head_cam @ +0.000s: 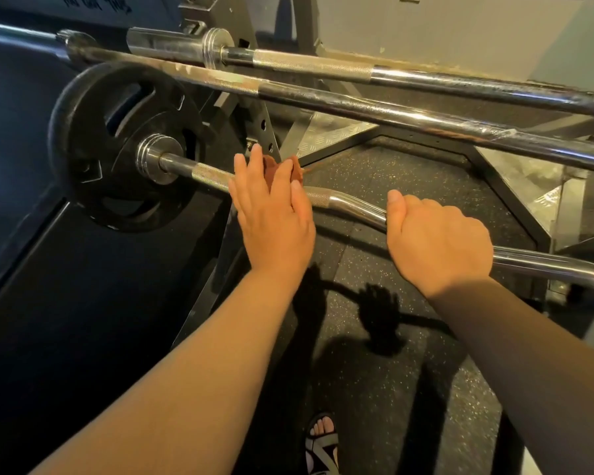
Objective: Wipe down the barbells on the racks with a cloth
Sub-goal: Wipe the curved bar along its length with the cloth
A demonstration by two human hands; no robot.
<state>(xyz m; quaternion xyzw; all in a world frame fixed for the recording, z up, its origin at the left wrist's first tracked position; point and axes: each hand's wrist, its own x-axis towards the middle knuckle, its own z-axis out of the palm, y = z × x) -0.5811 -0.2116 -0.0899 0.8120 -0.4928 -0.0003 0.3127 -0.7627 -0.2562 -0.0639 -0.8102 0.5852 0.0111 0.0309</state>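
Note:
A bent chrome curl bar (350,209) runs from a black weight plate (117,145) at the left down to the right edge. My left hand (273,214) lies over the bar near its knurled part, fingers straight, pressing a brown cloth (271,168) against it. Only a bit of the cloth shows between and beyond the fingers. My right hand (432,238) grips the bar further right, fingers curled round it. Two straight barbells lie on the rack behind: a nearer one (374,111) with a worn shaft and a farther one (323,68) with a chrome sleeve.
The grey steel rack frame (268,132) with bolt holes stands behind the cloth. Speckled black rubber flooring (391,173) lies below, with a dark padded surface (48,269) at the left. A sandalled foot (323,437) stands at the bottom centre.

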